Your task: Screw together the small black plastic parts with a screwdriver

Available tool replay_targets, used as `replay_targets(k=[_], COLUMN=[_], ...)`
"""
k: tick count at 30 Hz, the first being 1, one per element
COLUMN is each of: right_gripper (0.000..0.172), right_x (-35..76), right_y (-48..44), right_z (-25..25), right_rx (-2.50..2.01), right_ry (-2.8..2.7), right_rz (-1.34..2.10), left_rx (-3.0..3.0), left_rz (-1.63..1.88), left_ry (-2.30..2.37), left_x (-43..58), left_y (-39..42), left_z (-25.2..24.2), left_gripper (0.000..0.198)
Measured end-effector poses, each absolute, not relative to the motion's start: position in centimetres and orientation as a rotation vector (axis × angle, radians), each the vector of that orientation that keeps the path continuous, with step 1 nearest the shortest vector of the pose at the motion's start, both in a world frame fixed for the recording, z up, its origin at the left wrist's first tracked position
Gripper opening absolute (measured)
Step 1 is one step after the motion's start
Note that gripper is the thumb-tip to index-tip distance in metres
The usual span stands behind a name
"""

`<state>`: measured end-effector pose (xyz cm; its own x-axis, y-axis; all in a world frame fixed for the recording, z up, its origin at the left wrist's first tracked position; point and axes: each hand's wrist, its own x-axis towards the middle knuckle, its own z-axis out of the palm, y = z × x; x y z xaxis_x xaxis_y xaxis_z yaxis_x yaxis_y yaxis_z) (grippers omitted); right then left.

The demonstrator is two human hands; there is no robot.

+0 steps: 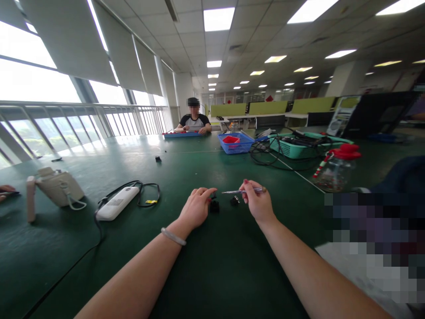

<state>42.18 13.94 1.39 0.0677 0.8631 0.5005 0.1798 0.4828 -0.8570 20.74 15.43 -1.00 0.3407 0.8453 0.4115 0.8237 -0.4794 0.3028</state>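
My left hand [196, 207], a pale bracelet at its wrist, is closed against a small black block [214, 207] on the green table. Its index finger reaches over thin upright pieces at the top of that block; the thumb is mostly hidden. In my right hand [259, 201] is a slim screwdriver [232, 192], held like a pen. The shaft points left toward the block, its tip a little short of my left fingertips. Just below the shaft lies a second small black part [235, 200] with shiny metal bits.
A white power bank [118, 204] with a black cable and a beige case [59, 187] stand left. Blue basket [236, 144], green basket [292, 147] with cables, and red-lidded jar [337, 170] are right. Another person [194, 122] sits opposite; someone's hand [6, 190] shows far left.
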Motion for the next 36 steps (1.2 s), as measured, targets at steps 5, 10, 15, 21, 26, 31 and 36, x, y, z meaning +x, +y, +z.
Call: replay_targets(k=[5, 10, 15, 21, 26, 31, 36], right_gripper=[0.054, 0.056, 0.057, 0.054, 0.049, 0.047, 0.047], right_x=[43.5, 44.1, 43.9, 43.3, 42.7, 42.9, 43.9], right_y=[14.8, 15.5, 15.4, 15.2, 15.2, 15.3, 16.3], right_z=[1.1, 0.6, 0.5, 0.4, 0.2, 0.1, -0.5], right_rx=[-1.227, -1.391, -1.419, -1.339, -1.208, -1.180, -1.224], right_ry=[-1.383, -1.362, -1.428, -1.513, -1.610, -1.493, -1.348], right_rz=[0.349, 0.211, 0.205, 0.285, 0.397, 0.408, 0.437], left_rx=[2.458, 2.407, 2.423, 2.378, 2.448, 2.536, 2.574], left_rz=[0.539, 0.381, 0.360, 0.483, 0.546, 0.469, 0.545], left_ry=[1.875, 1.968, 1.949, 1.855, 1.568, 1.503, 1.468], left_x=[20.2, 20.2, 20.0, 20.4, 21.6, 23.5, 24.3], left_y=[15.8, 15.7, 15.4, 15.3, 14.8, 14.3, 14.0], left_z=[-1.5, -1.5, -1.0, -1.0, -1.4, -1.4, -1.4], left_gripper=[0.044, 0.040, 0.039, 0.041, 0.052, 0.055, 0.036])
